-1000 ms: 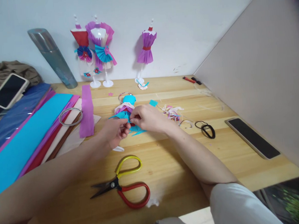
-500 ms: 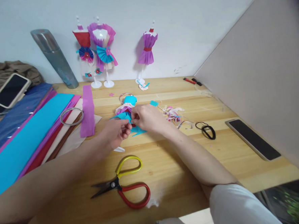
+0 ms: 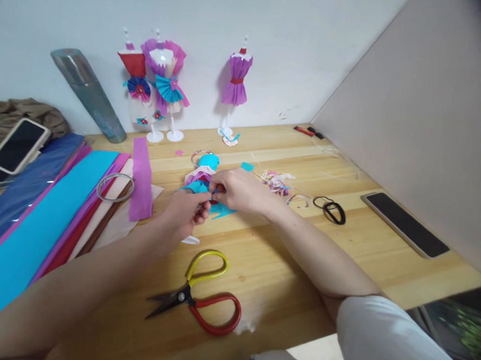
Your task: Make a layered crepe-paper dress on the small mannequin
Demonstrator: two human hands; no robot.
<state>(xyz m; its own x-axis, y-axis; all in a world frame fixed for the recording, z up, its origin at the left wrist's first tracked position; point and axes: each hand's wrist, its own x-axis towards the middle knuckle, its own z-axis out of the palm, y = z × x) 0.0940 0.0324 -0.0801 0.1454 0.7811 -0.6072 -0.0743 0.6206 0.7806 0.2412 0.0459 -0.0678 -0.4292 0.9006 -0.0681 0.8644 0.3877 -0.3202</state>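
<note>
Both hands meet over a small bundle of crepe paper pieces on the wooden table. My left hand [image 3: 191,209] is closed, its thumb and finger pinching at the edge of the blue crepe paper [image 3: 221,209]. Almost touching it, my right hand [image 3: 239,191] is closed in a pinch, and what lies between its fingertips is hidden. Just beyond the fingers sit a ruffled pink and purple paper piece [image 3: 199,174] and a rounded blue piece [image 3: 209,161]. Scissors [image 3: 182,296] with one yellow and one red handle lie nearer to me, blades apart.
Crepe paper sheets [image 3: 63,212] and a tape roll [image 3: 116,199] lie left. Dressed mini mannequins [image 3: 237,79] and a bottle [image 3: 91,97] stand along the wall. To the right are paper scraps [image 3: 279,184], black hair ties [image 3: 335,212] and a phone [image 3: 406,224].
My left hand has moved slightly up and right, bringing its fingertips closer to those of my right hand. The right hand stays nearly in place.
</note>
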